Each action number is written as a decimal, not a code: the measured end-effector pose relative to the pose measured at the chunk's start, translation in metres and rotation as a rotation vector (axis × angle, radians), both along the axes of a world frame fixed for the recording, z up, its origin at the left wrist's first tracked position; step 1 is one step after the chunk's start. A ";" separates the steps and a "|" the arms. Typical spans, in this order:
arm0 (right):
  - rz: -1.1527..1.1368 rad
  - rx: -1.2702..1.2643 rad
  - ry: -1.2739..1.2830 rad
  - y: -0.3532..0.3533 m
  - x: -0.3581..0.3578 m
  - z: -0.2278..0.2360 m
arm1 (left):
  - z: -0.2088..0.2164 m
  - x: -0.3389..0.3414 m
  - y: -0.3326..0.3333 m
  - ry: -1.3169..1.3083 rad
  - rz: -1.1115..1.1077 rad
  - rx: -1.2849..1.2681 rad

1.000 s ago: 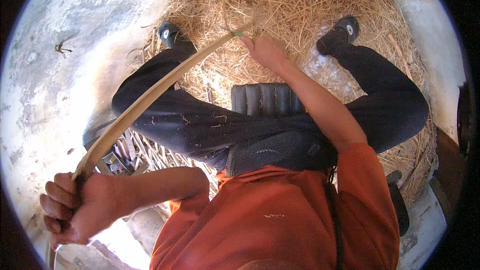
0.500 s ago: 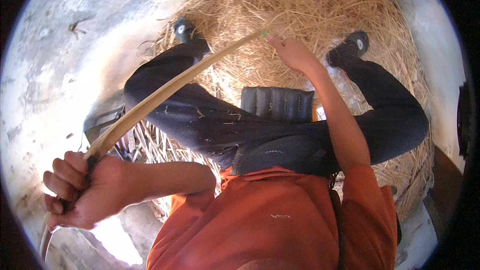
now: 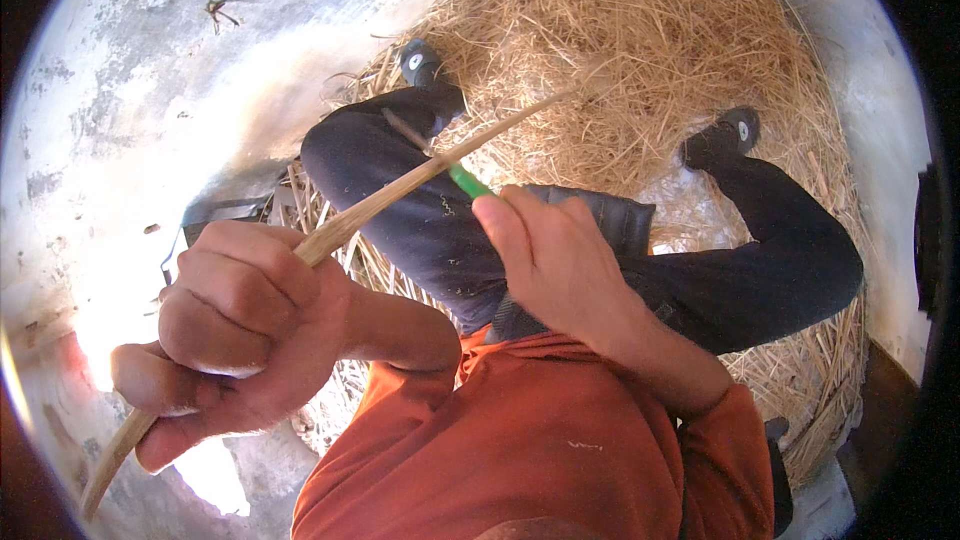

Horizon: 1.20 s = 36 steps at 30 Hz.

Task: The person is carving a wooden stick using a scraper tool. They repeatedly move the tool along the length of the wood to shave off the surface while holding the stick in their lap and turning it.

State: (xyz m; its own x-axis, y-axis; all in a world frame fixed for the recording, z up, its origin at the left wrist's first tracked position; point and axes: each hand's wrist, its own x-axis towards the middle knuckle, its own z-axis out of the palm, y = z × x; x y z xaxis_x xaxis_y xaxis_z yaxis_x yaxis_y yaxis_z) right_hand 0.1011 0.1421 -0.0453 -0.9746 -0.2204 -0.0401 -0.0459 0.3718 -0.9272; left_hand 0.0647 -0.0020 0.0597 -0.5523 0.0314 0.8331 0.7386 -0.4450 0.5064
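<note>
While the left hand (image 3: 240, 315) clenched a long tan strip of wood or cane (image 3: 385, 203), the right hand (image 3: 565, 265) gripped a thin tool with a bright green handle (image 3: 468, 181). Strip ran through the left fist: short tail out below, longer part angled up and away to the right, above the thigh, far tip over the straw. Tool crossed the strip around the middle of that longer part; its narrow blade-like end was blurred, so exact contact couldn't be told.

For good work here, my judgement: left fist firm as an anchor, blade low and flat to the grain, light even strokes directed away from the left fingers and kept clear of the leg.

Pose: left wrist bent, knuckles up, fist large and close to the camera, forearm coming in across the chest side. Right elbow bent, forearm slanting up-left, back of hand upward, thumb stretched toward the handle, fingers curled under and partly hidden.

Further out: orange long-bodied shirt (image 3: 500, 440), dark trousers (image 3: 760, 260) with knees spread, black ribbed cushion (image 3: 620, 223) partly behind the right hand, loose yellow straw (image 3: 620, 10), stained pale wall (image 3: 130, 100) at left.
</note>
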 end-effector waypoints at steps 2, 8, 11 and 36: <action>-0.033 0.074 -0.016 0.007 -0.006 -0.044 | -0.003 0.001 -0.007 0.033 0.128 0.007; 0.002 0.482 -0.062 0.039 -0.022 -0.095 | -0.005 -0.003 -0.008 0.003 0.098 0.062; 0.037 0.759 -0.152 0.120 -0.016 -0.225 | 0.000 -0.003 -0.007 0.003 0.222 0.055; -0.034 0.569 -0.054 0.069 -0.039 -0.167 | -0.002 -0.009 -0.002 0.074 0.112 0.100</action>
State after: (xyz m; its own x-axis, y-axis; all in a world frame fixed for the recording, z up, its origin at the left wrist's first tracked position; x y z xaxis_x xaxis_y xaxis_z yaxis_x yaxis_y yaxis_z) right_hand 0.0618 0.2114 -0.2126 -0.9740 -0.1183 -0.1933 0.0165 0.8137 -0.5810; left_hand 0.0554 -0.0041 0.0576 -0.4845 -0.1117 0.8677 0.8201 -0.4031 0.4060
